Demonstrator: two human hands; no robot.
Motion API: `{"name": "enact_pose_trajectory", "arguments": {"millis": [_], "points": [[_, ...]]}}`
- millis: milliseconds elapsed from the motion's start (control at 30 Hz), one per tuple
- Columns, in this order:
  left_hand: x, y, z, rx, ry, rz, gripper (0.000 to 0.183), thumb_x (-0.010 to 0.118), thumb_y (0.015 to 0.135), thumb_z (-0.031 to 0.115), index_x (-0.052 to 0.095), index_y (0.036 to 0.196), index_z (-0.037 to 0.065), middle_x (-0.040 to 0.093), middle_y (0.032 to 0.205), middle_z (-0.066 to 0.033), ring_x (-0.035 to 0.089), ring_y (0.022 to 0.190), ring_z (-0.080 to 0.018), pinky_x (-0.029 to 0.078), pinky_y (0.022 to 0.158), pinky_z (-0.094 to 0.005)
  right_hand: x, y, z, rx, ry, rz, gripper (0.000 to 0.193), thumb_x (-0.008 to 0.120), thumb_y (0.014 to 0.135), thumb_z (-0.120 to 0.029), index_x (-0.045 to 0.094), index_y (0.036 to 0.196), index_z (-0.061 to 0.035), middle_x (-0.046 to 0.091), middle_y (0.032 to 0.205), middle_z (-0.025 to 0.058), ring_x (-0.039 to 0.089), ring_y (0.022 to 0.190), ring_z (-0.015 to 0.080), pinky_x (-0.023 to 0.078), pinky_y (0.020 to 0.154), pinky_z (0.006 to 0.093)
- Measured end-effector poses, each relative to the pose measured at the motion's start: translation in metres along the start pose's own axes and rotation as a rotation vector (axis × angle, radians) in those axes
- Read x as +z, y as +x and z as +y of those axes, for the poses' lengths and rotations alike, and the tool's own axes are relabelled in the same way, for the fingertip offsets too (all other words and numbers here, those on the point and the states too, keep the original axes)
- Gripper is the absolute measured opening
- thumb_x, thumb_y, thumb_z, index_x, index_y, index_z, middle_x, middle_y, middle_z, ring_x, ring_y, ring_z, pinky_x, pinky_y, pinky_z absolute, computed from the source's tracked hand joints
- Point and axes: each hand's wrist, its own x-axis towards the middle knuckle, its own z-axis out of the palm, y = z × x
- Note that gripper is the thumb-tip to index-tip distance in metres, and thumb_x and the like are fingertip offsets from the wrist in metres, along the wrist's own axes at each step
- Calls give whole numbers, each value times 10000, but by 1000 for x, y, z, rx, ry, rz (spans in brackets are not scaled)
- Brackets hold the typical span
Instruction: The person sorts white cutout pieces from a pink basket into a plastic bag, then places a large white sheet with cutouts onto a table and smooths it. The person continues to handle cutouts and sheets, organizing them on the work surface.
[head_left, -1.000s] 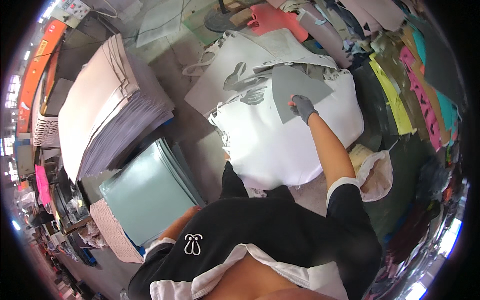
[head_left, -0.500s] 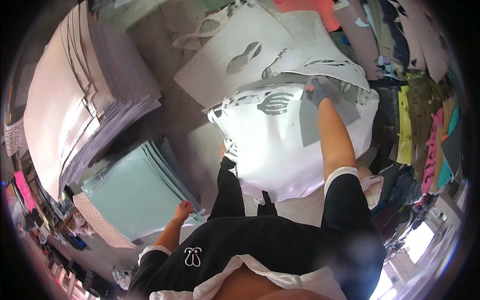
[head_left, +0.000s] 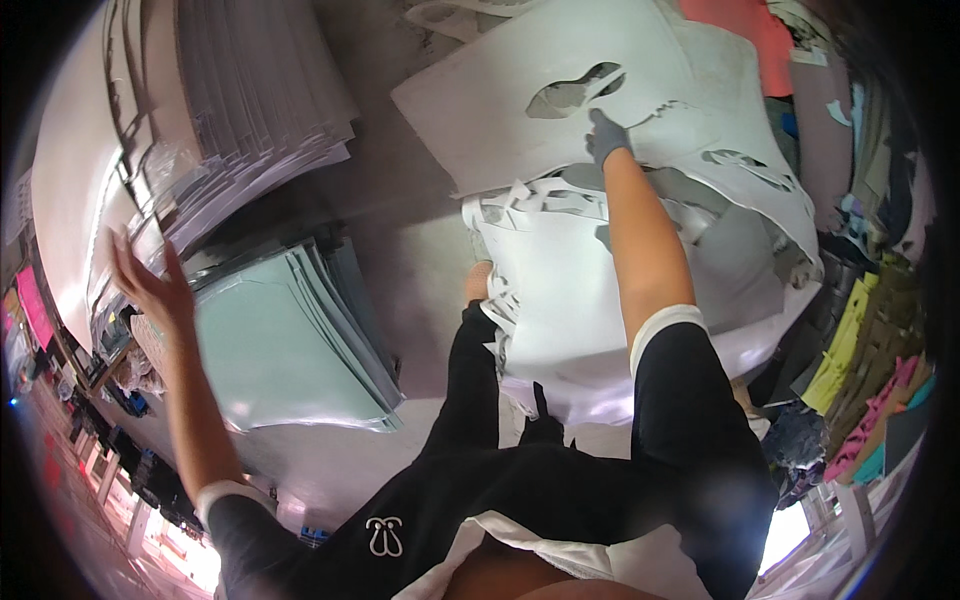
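Holding gloved right hand (head_left: 608, 138), partly curled, over white sheet (head_left: 500, 120) lying atop white scrap heap (head_left: 565, 290); not showing whether gripping. Showing bare left hand (head_left: 158, 288) spread open, seemingly empty, near pinkish sheet stack (head_left: 75, 190). Displaying completed cut-outs (head_left: 575, 92); not revealing quantity outstanding.

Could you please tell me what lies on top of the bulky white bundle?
A grey sheet and ragged white scraps lie on the white bundle, with a holed white sheet toward its far side. The right forearm hides part of the top; the bundle's inside is covered.
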Motion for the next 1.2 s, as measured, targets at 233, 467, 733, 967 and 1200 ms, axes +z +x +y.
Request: {"name": "enact_pose_trajectory", "arguments": {"millis": [233,467,733,967,1200], "points": [[54,53,-25,314,-64,127,470,305,920,308,464,1185,-46,463,1217,-209,409,1171,-329,296,990,-404,35,135,42,174,-120,427,615,536,715,-510,582,1049,5,559,1105,187,551,996,299,412,853,364],[62,46,-43,500,223,205,483,234,937,309,406,1209,-51,461,1201,-204,437,1137,-354,315,985,-470,-4,154,85,219,-1190,449,668,525,716,-514,490,1214,-70,503,1212,149,456,1155,285,381,929,370],[68,48,-41,524,258,219,450,318,918,276,389,1193,-74,458,1177,-216,456,1104,-366,344,961,-475,-21,141,66,262,-1429,179,662,524,735,-498,466,1227,-58,418,1298,158,422,1183,304,359,941,372],[74,50,-26,509,246,291,473,290,916,288,447,1137,-100,487,1130,-235,473,1073,-387,368,941,-458,-9,63,-24,-531,-1130,140,457,572,732,-400,587,940,6,587,942,226,572,888,341,425,770,402],[68,50,-5,221,136,347,512,281,901,392,495,1168,11,498,1194,-154,437,1122,-359,317,946,-452,-29,-214,-72,-1023,-693,183,258,626,782,-242,526,787,-5,528,666,124,506,622,244,405,597,340]]}}
